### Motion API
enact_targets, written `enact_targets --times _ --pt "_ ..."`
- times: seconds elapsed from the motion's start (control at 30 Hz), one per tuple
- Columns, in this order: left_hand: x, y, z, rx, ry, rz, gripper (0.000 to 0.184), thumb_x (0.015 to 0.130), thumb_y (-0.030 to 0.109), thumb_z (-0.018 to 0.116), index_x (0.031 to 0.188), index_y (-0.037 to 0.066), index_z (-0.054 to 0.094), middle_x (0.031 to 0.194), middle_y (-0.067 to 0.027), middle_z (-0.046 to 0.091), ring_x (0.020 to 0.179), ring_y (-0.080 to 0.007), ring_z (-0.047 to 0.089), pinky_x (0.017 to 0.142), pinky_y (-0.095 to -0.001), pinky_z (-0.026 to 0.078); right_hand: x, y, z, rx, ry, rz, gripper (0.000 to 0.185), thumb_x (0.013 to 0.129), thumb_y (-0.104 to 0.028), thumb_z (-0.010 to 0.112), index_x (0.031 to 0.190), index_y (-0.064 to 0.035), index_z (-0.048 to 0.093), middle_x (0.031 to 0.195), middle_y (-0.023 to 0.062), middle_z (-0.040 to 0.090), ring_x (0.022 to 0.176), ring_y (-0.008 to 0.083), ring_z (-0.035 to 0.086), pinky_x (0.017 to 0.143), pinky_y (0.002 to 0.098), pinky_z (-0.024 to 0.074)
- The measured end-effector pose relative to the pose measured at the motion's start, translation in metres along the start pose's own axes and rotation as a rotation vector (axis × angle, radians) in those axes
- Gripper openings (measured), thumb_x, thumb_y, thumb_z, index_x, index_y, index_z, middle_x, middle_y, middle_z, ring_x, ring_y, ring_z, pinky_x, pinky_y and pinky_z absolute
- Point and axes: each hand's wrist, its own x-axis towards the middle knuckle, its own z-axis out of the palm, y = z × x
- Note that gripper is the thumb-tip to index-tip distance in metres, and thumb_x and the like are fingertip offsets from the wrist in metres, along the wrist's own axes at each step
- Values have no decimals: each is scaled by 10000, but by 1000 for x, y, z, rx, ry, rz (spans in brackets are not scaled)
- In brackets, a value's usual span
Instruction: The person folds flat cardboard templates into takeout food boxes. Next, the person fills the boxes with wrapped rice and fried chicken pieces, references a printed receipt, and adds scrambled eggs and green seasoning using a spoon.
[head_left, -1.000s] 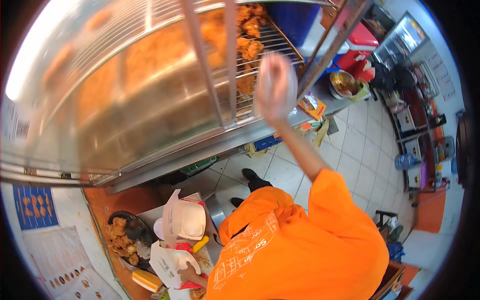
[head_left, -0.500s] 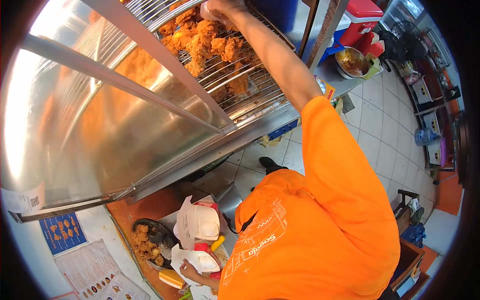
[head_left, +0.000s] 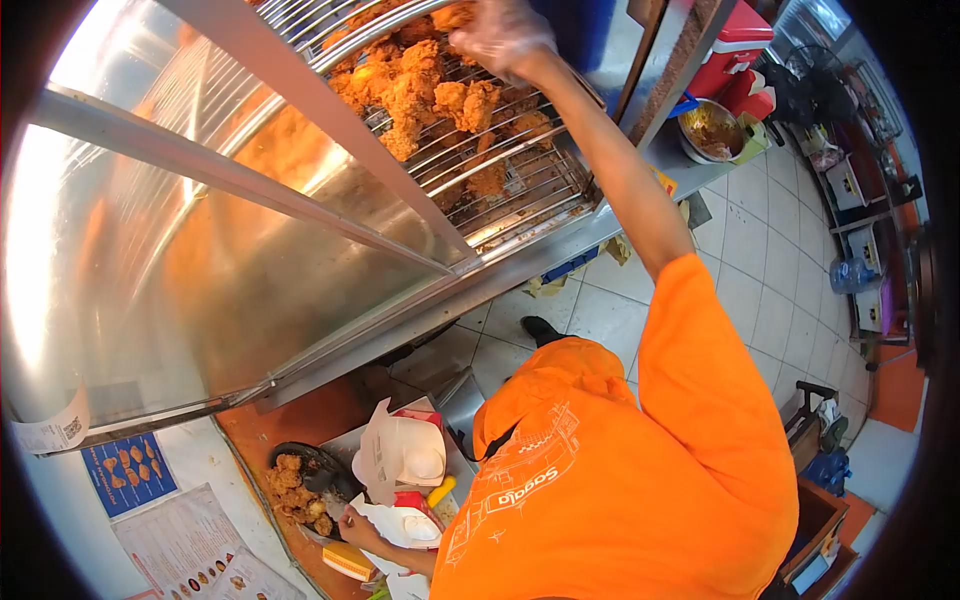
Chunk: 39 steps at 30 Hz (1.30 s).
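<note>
My right hand (head_left: 508,38), in a clear plastic glove, is inside the display cabinet at the top. Its fingers are closed on a piece of fried chicken (head_left: 455,15), partly cut off by the frame edge. More fried chicken (head_left: 405,90) lies on the wire rack (head_left: 535,190) beside and below it. At the lower left my left hand (head_left: 362,530) is bare, its fingers closed at the edge of an open white box (head_left: 392,522). A white paper-wrapped mound (head_left: 420,528) sits in that box. Another open box (head_left: 380,455) holds a rounded white portion (head_left: 422,463).
Left of the boxes, a black bowl (head_left: 335,470) adjoins fried pieces (head_left: 290,485). A yellow-orange box (head_left: 347,560) lies nearby. The cabinet's metal frame (head_left: 330,155) crosses the upper left. A metal bowl (head_left: 712,130) and a red cooler (head_left: 735,45) stand at upper right.
My right hand has reached into the cabinet, then shifted slightly right, and now has a chicken piece at its fingers. My left hand has moved to the box's left edge.
</note>
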Motion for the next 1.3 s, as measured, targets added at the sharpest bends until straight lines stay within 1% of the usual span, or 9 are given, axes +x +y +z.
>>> enact_targets --times 0.03,0.1,0.17,0.3,0.53,0.7,0.9,1.2,1.3 --pt "4 -2 0 -1 1 -8 374 876 335 666 853 -30 587 655 -116 574 547 -197 533 512 -352 432 4 32 24 225 318 -455 577 816 -332 705 1279 -74 476 684 100 572 519 251 553 574 414 543" --pt "13 -8 -1 -21 -47 -23 380 874 339 668 867 -32 589 721 -120 602 571 -196 556 535 -343 446 -43 -6 14 851 291 -75 395 846 -239 707 1103 -19 503 922 100 663 879 246 661 781 384 545" --pt "15 -4 1 -30 -61 -21 378 872 342 675 887 -27 594 718 -107 606 578 -201 565 528 -343 447 -60 7 31 529 142 -217 548 822 -186 755 1229 -47 415 1025 83 632 891 195 644 825 357 546" --pt "10 25 6 -125 -74 -33 380 872 352 679 911 -18 601 753 -104 616 617 -198 587 510 -325 440 -76 1 40 902 -14 -207 708 795 -136 786 1373 -60 384 1270 90 527 1148 183 547 1010 325 469" --pt "3 34 5 -159 -84 -15 369 875 355 683 933 -1 604 777 -85 625 638 -184 606 490 -273 426 -73 10 48 525 147 -396 805 695 -102 824 1372 -82 389 1324 52 510 1205 214 522 1057 330 425" --pt "8 10 10 -243 -137 -31 411 858 412 693 990 41 574 856 -93 657 676 -194 616 481 -272 427 -89 6 36 968 255 -69 595 758 -60 760 1273 -63 462 1225 151 559 1072 262 616 959 377 527" --pt "-38 32 0 -252 -596 -209 480 938 461 571 844 -6 636 706 -76 648 596 -152 631 486 -267 472 -157 -22 -21 2127 -193 484 525 874 -171 667 1307 0 425 1205 187 569 1065 350 609 950 476 531" --pt "-157 -1 68 -471 -1098 -506 740 877 711 449 730 12 646 638 -78 633 521 -141 564 503 -262 463 -342 -119 117 1509 -1090 850 753 765 -1 729 1397 -111 334 1180 124 555 972 260 632 798 396 568" --pt "-171 -19 81 -613 -1086 -688 819 824 784 438 813 -11 638 708 -86 644 559 -138 568 523 -256 469 -396 -186 185 1432 -1264 639 692 771 65 696 1330 -97 322 1123 92 550 962 236 628 777 365 570"
